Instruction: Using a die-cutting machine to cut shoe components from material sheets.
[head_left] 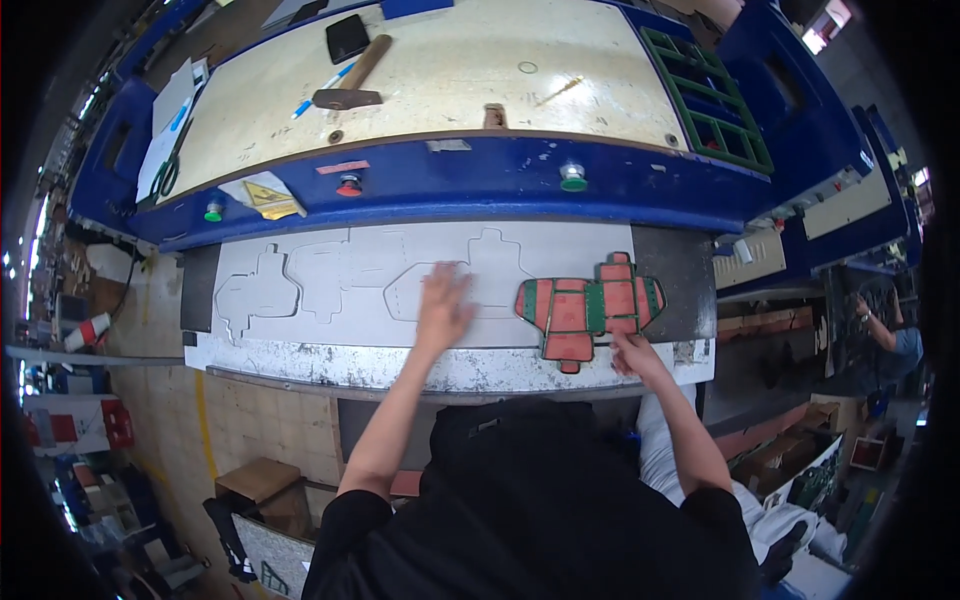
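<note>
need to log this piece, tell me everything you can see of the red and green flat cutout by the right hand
The red and green cutout is a flat, box-blank shape with tabs sticking out at top and bottom. Its panels look salmon red, edged and divided by green strips, with thin pale lines across some. It lies flat at the right end of the grey sheet on the machine bed, partly over a darker strip. The right hand touches its lower right edge with the fingers; the left hand rests apart from it, on the sheet.
</note>
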